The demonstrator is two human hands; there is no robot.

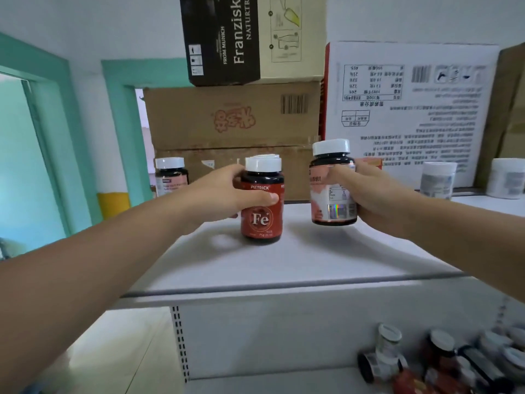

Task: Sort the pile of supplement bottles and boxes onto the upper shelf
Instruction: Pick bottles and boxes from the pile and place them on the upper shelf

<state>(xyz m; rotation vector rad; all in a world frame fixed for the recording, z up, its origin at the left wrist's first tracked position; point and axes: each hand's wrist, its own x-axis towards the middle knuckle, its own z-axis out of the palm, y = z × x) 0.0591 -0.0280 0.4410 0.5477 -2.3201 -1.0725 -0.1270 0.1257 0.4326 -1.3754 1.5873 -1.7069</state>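
Observation:
My left hand (pixel 227 191) grips a dark bottle with a red "Fe" label and white cap (pixel 262 216), which stands upright on the white upper shelf (pixel 284 268). To its right, my right hand (pixel 372 191) holds a dark bottle with a pink-and-white label and white cap (pixel 332 191), its base close to the shelf surface. Another white-capped dark bottle (pixel 171 174) stands at the shelf's back left. The pile of bottles (pixel 443 362) lies on the lower shelf at bottom right.
Stacked cardboard boxes (pixel 233 118) and a white printed carton (pixel 403 109) line the back of the upper shelf. Two white jars (pixel 437 179) (pixel 507 177) stand at the right. A teal door frame (pixel 122 115) is on the left.

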